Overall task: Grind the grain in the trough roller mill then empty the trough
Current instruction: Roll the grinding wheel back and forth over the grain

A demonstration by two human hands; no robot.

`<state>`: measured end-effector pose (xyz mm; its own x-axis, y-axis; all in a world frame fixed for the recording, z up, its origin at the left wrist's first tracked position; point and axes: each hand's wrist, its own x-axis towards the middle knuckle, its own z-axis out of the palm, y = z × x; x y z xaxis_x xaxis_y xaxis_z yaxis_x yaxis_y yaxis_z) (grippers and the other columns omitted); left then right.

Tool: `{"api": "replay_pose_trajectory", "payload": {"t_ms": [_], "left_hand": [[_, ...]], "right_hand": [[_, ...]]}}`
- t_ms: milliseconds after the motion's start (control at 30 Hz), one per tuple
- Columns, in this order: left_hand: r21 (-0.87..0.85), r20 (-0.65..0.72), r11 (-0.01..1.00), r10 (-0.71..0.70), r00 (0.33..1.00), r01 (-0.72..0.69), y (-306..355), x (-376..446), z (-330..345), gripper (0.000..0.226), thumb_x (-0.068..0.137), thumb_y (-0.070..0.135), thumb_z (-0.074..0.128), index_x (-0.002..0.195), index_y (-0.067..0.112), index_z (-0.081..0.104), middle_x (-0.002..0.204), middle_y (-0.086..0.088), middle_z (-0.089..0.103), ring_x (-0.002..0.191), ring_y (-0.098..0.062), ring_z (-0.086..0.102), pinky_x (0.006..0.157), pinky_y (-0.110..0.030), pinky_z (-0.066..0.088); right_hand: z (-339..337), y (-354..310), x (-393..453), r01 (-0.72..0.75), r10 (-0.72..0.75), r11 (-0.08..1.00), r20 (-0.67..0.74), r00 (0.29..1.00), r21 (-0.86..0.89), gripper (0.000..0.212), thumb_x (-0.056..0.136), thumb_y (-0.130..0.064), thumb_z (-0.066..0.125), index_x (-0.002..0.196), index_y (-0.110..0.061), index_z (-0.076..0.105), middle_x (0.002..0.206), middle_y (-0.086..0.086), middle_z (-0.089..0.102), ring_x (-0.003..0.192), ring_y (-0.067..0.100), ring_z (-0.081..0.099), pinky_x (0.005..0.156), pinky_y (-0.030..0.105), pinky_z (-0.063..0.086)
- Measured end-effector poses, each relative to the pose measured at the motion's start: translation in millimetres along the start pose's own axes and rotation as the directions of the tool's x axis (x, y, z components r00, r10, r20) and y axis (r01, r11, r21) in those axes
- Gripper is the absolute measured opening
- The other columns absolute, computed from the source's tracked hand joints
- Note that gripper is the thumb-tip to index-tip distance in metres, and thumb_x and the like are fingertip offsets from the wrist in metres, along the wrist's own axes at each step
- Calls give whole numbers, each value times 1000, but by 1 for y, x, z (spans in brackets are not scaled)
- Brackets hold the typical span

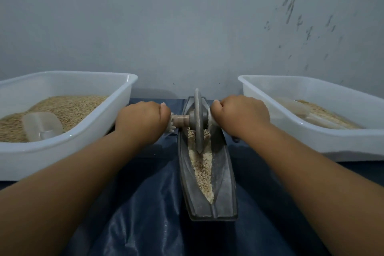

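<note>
A long grey metal trough (225, 189) lies lengthwise in front of me on a blue cloth. Pale crushed grain (202, 167) fills its narrow groove. A grey disc-shaped roller wheel (198, 118) stands upright in the groove toward the far end. A pinkish axle (180, 120) runs through the wheel. My left hand (141, 119) grips the axle's left handle. My right hand (241, 115) grips the right handle, which is hidden under the fingers.
A white plastic tub (83, 137) at the left holds whole grain and a clear scoop (41, 125). A second white tub (332, 139) at the right holds a thinner layer of grain and another clear scoop (295, 108). A grey wall stands close behind.
</note>
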<state>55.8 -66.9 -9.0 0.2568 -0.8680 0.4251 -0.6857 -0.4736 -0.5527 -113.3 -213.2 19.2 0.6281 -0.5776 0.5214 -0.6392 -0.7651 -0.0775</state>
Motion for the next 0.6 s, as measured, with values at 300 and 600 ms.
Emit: {"api": "replay_pose_trajectory", "payload": {"t_ms": [300, 600], "left_hand": [[-167, 95, 971, 188, 978, -171, -11, -53, -40, 30, 89, 29, 53, 98, 19, 26, 82, 1, 41, 71, -19, 47, 66, -35, 50], [27, 41, 997, 66, 997, -67, -2, -18, -40, 23, 88, 25, 51, 104, 14, 38, 75, -2, 38, 67, -24, 46, 49, -31, 34]], "right_hand": [[-59, 1, -45, 199, -174, 979, 350, 921, -36, 47, 69, -50, 2, 68, -19, 36, 69, 2, 45, 60, 18, 41, 50, 30, 21], [-11, 10, -22, 8, -5, 1000, 170, 985, -19, 27, 92, -20, 36, 65, -18, 37, 68, 3, 42, 58, 18, 37, 50, 29, 22]]}}
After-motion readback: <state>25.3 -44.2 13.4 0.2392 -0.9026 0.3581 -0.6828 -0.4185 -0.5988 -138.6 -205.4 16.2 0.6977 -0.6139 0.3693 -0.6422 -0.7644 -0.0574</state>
